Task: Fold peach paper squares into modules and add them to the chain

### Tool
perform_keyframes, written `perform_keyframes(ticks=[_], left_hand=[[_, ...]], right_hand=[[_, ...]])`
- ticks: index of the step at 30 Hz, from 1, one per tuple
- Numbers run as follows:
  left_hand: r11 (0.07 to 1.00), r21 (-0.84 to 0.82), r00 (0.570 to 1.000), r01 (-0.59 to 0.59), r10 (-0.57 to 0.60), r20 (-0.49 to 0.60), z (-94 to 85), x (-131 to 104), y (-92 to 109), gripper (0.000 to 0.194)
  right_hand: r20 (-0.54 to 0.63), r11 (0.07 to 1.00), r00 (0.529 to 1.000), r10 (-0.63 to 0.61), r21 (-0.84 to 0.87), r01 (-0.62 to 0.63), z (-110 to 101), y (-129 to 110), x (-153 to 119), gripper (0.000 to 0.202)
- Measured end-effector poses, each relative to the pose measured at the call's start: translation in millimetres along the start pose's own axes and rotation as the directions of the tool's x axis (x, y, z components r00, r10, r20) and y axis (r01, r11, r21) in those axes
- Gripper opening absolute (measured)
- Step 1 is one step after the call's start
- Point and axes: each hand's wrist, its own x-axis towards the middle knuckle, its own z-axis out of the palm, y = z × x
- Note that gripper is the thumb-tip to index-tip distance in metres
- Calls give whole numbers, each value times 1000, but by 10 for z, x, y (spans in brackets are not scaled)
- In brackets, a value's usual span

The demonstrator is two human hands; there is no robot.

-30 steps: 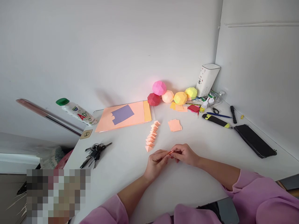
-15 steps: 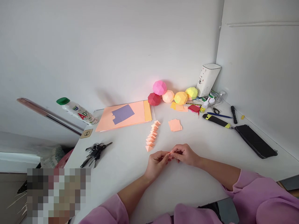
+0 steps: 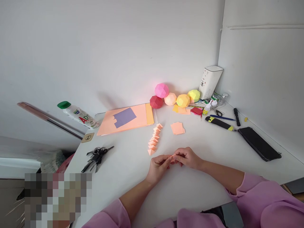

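Between my left hand (image 3: pixel 159 166) and my right hand (image 3: pixel 188 157) is a small piece of peach paper (image 3: pixel 173 155), pinched from both sides. My fingers cover most of it, so its exact shape is hidden. Just beyond my left hand stands a row of several folded peach paper pieces (image 3: pixel 154 139), running away from me. Farther back, past my right hand, lies a stack of small square peach papers (image 3: pixel 177 128).
Faceted paper balls (image 3: pixel 183 100) sit along the wall. Peach sheets (image 3: pixel 140 117) with a purple piece lie back left, near a bottle (image 3: pixel 78 114) and keys (image 3: pixel 98 156). A utility knife (image 3: pixel 219 123), a phone (image 3: pixel 259 144) and a glue bottle (image 3: pixel 207 107) are at right.
A little more of the peach paper shows between my fingertips. Both hands stay in nearly the same place, and the view has shifted slightly.
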Motion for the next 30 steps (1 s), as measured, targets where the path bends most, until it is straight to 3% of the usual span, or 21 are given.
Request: perform_keyframes(ticks=[10, 30], left_hand=[[998, -9, 998, 68, -68, 16, 18, -15, 59, 33], [999, -32, 997, -38, 40, 61, 3, -11, 21, 27]], right_hand=[[-6, 999, 1000, -17, -35, 17, -2, 38, 2, 29], [15, 994, 995, 95, 47, -95, -2, -7, 1, 25]])
